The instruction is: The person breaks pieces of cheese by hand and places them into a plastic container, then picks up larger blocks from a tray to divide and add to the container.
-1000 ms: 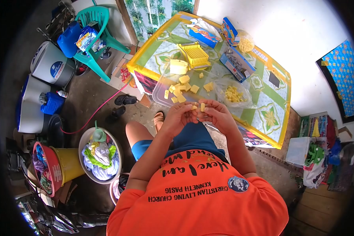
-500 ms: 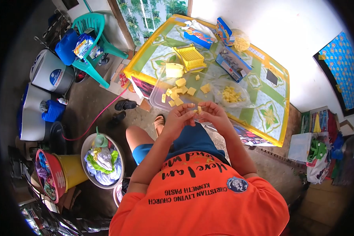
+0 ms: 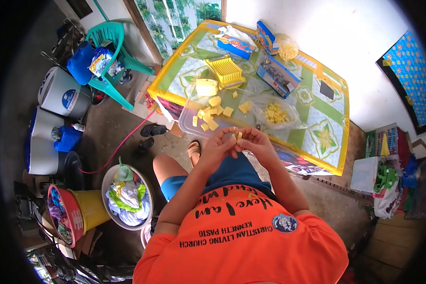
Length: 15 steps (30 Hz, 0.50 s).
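Since a second ago both hands have drawn closer together, just off the near edge of the worktop (image 3: 319,142). The left hand (image 3: 217,147) and right hand (image 3: 256,143) each pinch small yellow cubes (image 3: 238,137), grip clamped at the fingertips, just short of the clear tray (image 3: 188,124) of cut pieces (image 3: 212,113). Held beyond the tray's rim, a slippery cube could drop to the floor (image 3: 123,123).

Table in a green-and-yellow floral cloth (image 3: 317,137), clear plastic tray (image 3: 189,124) of yellow cubes (image 3: 213,113) at near-left edge, yellow grid slicer (image 3: 226,71) behind it, clear bag (image 3: 275,112) mid-table, blue boxes (image 3: 235,46) along far edge.
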Tool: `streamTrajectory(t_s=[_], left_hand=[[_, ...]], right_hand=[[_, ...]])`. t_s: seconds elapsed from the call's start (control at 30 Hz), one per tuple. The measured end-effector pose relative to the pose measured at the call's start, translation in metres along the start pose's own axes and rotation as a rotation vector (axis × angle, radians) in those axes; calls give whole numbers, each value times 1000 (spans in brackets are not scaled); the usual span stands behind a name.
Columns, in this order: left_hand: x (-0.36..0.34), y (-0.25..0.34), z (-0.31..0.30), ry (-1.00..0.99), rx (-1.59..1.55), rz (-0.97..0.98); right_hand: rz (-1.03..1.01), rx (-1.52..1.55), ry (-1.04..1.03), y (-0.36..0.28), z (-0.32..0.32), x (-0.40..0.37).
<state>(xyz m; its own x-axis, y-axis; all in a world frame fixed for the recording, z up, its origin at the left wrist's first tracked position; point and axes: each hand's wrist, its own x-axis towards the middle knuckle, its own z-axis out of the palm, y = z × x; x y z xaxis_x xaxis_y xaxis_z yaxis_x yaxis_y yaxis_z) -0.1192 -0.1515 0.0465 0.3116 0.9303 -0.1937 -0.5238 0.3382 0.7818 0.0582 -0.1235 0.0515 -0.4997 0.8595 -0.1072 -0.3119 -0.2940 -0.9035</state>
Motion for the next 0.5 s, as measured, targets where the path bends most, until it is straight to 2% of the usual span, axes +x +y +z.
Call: streamTrajectory(t_s=[0.23, 0.43, 0.5], left_hand=[[2, -6, -1, 1, 60, -10], [2, -12, 1, -7, 61, -32], [1, -12, 2, 6, 70, -44]], right_hand=[[36, 78, -1, 6, -3, -3], [-34, 145, -30, 12, -10, -4], [-46, 115, 27, 8, -9, -4]])
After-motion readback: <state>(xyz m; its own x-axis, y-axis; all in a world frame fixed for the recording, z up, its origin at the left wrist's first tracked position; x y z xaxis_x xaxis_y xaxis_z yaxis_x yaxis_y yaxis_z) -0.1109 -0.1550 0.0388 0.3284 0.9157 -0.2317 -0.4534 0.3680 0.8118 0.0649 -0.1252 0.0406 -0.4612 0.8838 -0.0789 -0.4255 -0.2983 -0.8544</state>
